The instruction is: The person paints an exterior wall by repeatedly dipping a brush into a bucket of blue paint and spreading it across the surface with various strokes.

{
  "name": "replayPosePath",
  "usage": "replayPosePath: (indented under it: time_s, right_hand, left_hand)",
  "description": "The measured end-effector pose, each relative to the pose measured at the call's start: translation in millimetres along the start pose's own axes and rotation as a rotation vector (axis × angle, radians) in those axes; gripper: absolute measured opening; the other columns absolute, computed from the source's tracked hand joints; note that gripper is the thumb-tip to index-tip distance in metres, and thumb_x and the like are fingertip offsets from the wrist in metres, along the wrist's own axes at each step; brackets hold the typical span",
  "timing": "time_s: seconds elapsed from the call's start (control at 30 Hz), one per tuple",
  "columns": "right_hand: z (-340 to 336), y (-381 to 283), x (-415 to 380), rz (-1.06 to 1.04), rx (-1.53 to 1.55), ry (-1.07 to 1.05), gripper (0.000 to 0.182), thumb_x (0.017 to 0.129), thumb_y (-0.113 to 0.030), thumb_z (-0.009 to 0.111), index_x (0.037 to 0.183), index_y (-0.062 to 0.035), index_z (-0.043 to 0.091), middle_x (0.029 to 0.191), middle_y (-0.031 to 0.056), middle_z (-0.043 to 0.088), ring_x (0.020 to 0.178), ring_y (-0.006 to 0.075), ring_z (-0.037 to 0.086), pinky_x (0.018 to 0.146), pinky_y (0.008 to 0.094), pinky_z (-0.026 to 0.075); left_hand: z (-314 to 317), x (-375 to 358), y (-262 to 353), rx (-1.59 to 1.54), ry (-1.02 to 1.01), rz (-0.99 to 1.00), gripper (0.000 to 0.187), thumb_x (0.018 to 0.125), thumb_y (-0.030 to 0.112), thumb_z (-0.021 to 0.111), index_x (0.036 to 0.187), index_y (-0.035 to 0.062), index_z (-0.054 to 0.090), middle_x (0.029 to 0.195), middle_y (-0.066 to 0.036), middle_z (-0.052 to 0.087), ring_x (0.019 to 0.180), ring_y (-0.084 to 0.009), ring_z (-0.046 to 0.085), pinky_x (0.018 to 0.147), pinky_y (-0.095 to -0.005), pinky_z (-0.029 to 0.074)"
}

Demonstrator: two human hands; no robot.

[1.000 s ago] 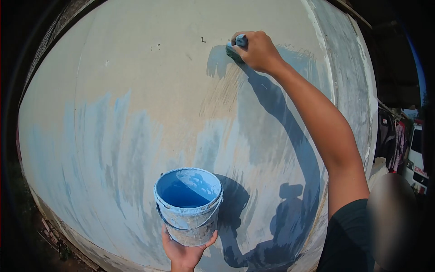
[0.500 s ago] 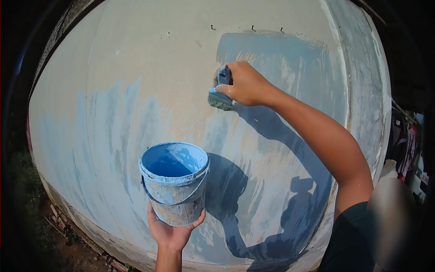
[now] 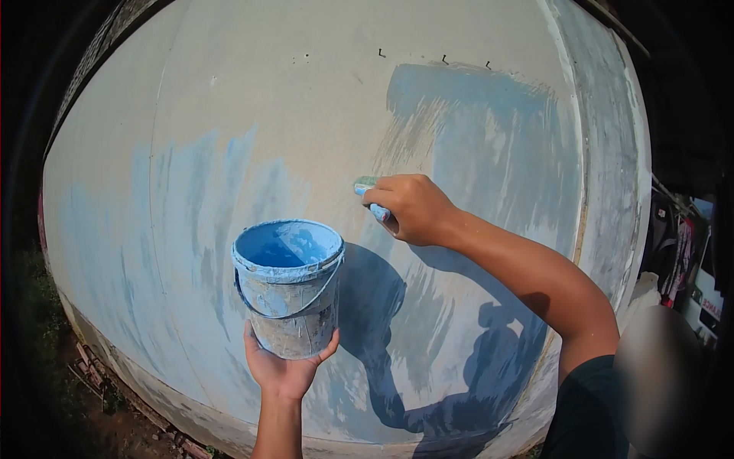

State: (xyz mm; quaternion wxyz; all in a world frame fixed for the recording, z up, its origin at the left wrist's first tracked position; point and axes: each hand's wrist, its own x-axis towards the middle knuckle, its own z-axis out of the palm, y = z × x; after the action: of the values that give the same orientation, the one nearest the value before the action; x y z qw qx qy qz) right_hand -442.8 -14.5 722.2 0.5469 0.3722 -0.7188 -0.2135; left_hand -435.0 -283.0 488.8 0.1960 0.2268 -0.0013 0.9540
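While the left hand (image 3: pixel 284 371) is cupping the paint bucket (image 3: pixel 287 287) underneath, the right hand (image 3: pixel 409 208) is gripping a light, paint-slick brush (image 3: pixel 370 195) by its handle against the wall (image 3: pixel 229 115).

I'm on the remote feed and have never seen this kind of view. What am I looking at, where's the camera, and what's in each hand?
There is no machine here: these are a person's two bare hands, seen by one camera worn on their head, looking forward and down. The wide lens bends the picture, so the big pale plastered wall looks rounded. The left hand supports from below a paint-smeared plastic bucket with blue paint inside. The right hand is closed around a blue-coated paintbrush, whose tip shows past the fingers, just above the bucket. The wall carries streaky blue paint, denser at the upper right. The dark shapes on it are shadows of the arm and bucket. At the far right hang some clothes.
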Motion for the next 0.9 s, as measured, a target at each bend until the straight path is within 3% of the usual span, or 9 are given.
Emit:
replayPosePath:
  time_s: [0.07, 0.17, 0.4, 0.57, 0.7, 0.77, 0.8, 0.87, 0.9]
  right_hand:
    - [-14, -11, 11, 0.318, 0.535, -0.176, 0.01, 0.091, -0.011, 0.077, 0.098, -0.0049, 0.075, 0.091, 0.0186, 0.075, 0.087, 0.0358, 0.075, 0.078, 0.0434, 0.058]
    - [-23, 36, 34, 0.496, 0.521, -0.096, 0.014, 0.093, -0.014, 0.076, 0.103, -0.0043, 0.077, 0.089, 0.0224, 0.075, 0.085, 0.0381, 0.074, 0.08, 0.0427, 0.057]
    - [-60, 175, 82, 0.458, -0.17, 0.283, 0.015, 0.089, -0.006, 0.075, 0.103, -0.0133, 0.076, 0.092, 0.0146, 0.076, 0.085, 0.039, 0.071, 0.078, 0.0462, 0.059]
    - [27, 93, 13, 0.034, -0.219, 0.078, 0.02, 0.081, -0.002, 0.078, 0.098, -0.0082, 0.068, 0.091, 0.0131, 0.067, 0.084, 0.0344, 0.072, 0.071, 0.0452, 0.059]
    - [43, -3, -11, 0.054, 0.144, -0.112, 0.023, 0.081, -0.003, 0.079, 0.101, -0.0051, 0.07, 0.093, 0.0146, 0.07, 0.085, 0.0343, 0.073, 0.073, 0.0441, 0.06]
    - [46, -21, -12, 0.268, 0.63, -0.277, 0.022, 0.083, -0.001, 0.079, 0.104, -0.0018, 0.074, 0.096, 0.0175, 0.075, 0.081, 0.0316, 0.073, 0.074, 0.0383, 0.058]
    - [44, -17, -9, 0.277, 0.638, -0.279, 0.022, 0.083, -0.001, 0.079, 0.104, -0.0018, 0.074, 0.096, 0.0175, 0.075, 0.081, 0.0316, 0.073, 0.074, 0.0383, 0.058]
    - [30, 18, 2, 0.573, 0.704, -0.275, 0.013, 0.09, -0.003, 0.074, 0.102, 0.0015, 0.077, 0.087, 0.0186, 0.075, 0.073, 0.0251, 0.071, 0.073, 0.0346, 0.056]
    - [19, 41, 12, 0.637, 0.654, -0.213, 0.013, 0.09, -0.005, 0.074, 0.101, 0.0, 0.076, 0.084, 0.0189, 0.074, 0.072, 0.0277, 0.069, 0.072, 0.0359, 0.055]
  left_hand:
    - [-1, 2, 5, 0.002, 0.0, -0.013, 0.075, 0.104, 0.063, 0.043, 0.168, 0.0228, 0.034, 0.174, -0.018, 0.031, 0.157, -0.0441, 0.032, 0.117, -0.0761, 0.03]
    - [-2, -2, 6, -0.005, 0.023, -0.026, 0.076, 0.104, 0.063, 0.042, 0.168, 0.0225, 0.035, 0.174, -0.018, 0.031, 0.157, -0.0442, 0.032, 0.117, -0.0764, 0.03]
    - [-9, 1, 8, -0.016, 0.001, -0.049, 0.081, 0.104, 0.069, 0.033, 0.171, 0.0247, 0.026, 0.177, -0.016, 0.024, 0.159, -0.0451, 0.028, 0.117, -0.0784, 0.028]
    - [-11, 3, 10, -0.059, 0.003, -0.069, 0.083, 0.103, 0.07, 0.034, 0.171, 0.0243, 0.026, 0.176, -0.016, 0.025, 0.158, -0.0463, 0.029, 0.116, -0.0786, 0.029]
    - [-3, 8, 24, -0.029, 0.064, -0.079, 0.084, 0.102, 0.07, 0.037, 0.171, 0.024, 0.026, 0.176, -0.017, 0.025, 0.157, -0.0468, 0.031, 0.115, -0.0785, 0.03]
    - [2, 12, 30, -0.034, 0.078, -0.095, 0.085, 0.102, 0.071, 0.038, 0.171, 0.0238, 0.026, 0.176, -0.017, 0.025, 0.157, -0.0471, 0.031, 0.115, -0.0786, 0.031]
    - [2, 13, 32, -0.033, 0.063, -0.11, 0.085, 0.102, 0.071, 0.039, 0.171, 0.0236, 0.026, 0.176, -0.018, 0.025, 0.157, -0.0474, 0.031, 0.114, -0.0787, 0.031]
    - [-1, 13, 34, 0.004, 0.061, -0.113, 0.084, 0.102, 0.07, 0.039, 0.171, 0.0224, 0.027, 0.175, -0.018, 0.027, 0.156, -0.0466, 0.032, 0.114, -0.078, 0.033]
    - [-1, 13, 37, 0.038, 0.047, -0.113, 0.084, 0.102, 0.068, 0.04, 0.171, 0.0212, 0.028, 0.175, -0.018, 0.028, 0.156, -0.0457, 0.034, 0.114, -0.0774, 0.034]
